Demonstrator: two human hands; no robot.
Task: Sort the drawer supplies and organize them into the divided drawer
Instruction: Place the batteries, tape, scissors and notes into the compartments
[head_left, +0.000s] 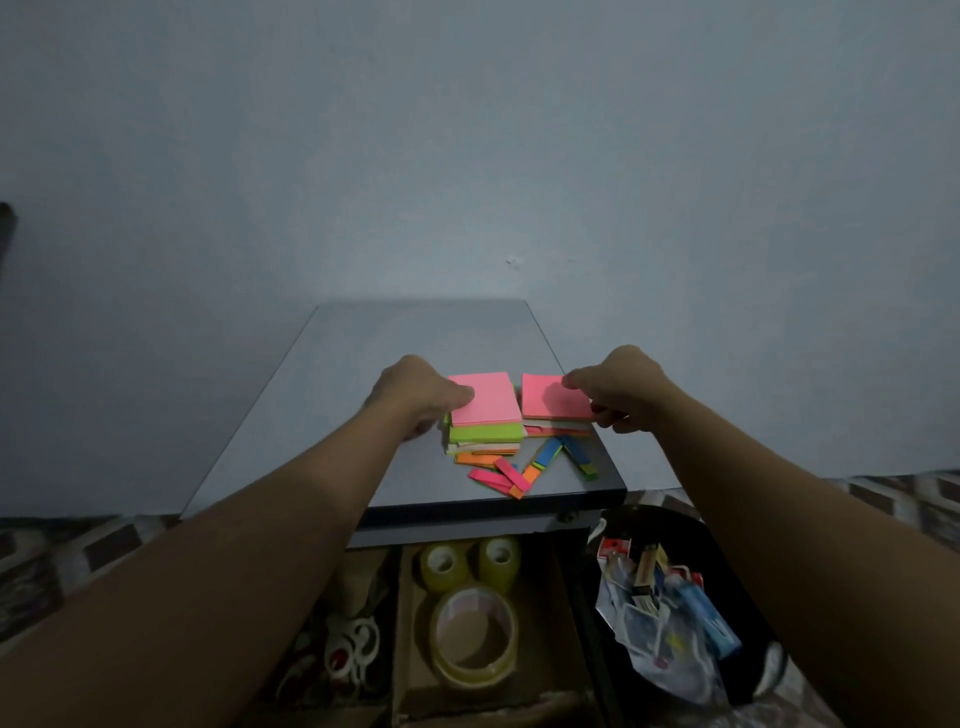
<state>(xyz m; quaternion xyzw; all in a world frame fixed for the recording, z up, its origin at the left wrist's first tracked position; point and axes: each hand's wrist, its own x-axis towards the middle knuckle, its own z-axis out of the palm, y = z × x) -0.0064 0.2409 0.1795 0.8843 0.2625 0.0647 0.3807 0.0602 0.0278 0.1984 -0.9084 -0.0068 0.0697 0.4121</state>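
On the desk (332, 374), the left hand (415, 395) rests against the left side of a stack of sticky notes (485, 410), pink on top with green and paler pads beneath; its fingers curl round the stack's edge, though whether they truly grip it I cannot tell. Just beside that stack lies a second pink pad (553, 400) on a thinner pile, and the right hand (623, 389) pinches its right edge between thumb and fingers. In front of both stacks, loose coloured page flags (530, 467) lie scattered near the desk's front edge.

Below, the open drawer (550, 582) already holds scissors (353, 649) in the left compartment and tape rolls (475, 613) in the middle one. A dark bin (727, 566) to the right holds more mixed supplies.

The step in hand looks like gathering the note pads. The next move calls for squaring each stack, lifting it whole without shedding pads, and lowering it into a free compartment.
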